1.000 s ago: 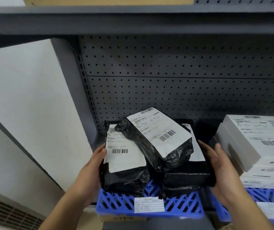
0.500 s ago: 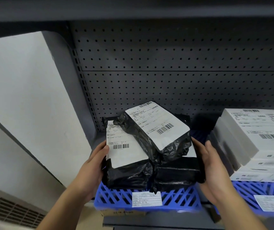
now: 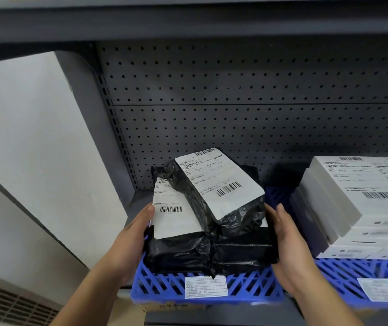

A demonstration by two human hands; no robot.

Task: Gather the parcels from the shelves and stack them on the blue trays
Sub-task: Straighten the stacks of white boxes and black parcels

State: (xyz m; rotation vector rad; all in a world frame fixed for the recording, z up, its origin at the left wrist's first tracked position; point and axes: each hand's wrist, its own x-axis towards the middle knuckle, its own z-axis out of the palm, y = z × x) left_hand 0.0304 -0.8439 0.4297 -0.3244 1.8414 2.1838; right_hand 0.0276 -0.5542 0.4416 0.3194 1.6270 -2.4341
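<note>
Bracketing the stack from both sides: left hand (image 3: 130, 241) is pressed flat against the left flank of the black parcels (image 3: 208, 245), fingers straight and close together, thumb up near the barcode label of the left parcel; right hand (image 3: 289, 250) mirrors it on the right flank, fingers straight and together, palm facing in. Neither hand wraps round anything that I can see, it reads as a squeeze between two palms; fingertips behind the bags are hidden. Parcels sit directly between the hands, on the near blue tray (image 3: 164, 287), two bags side by side at the bottom and a top parcel (image 3: 221, 191) lying tilted across them, its long axis running diagonally from back-left to front-right, label up. Both hands are about equally near the stack, so the next move looks two-handed: likely squaring the pile or seating it back on the tray. Risk as I judge it: the tilted top bag isn't held by either palm and could slide off. To the right, a second blue tray (image 3: 343, 276) carries stacked white boxes (image 3: 357, 203), just beside the right hand. Behind everything, the grey pegboard back panel (image 3: 235, 114) of the shelf.
</note>
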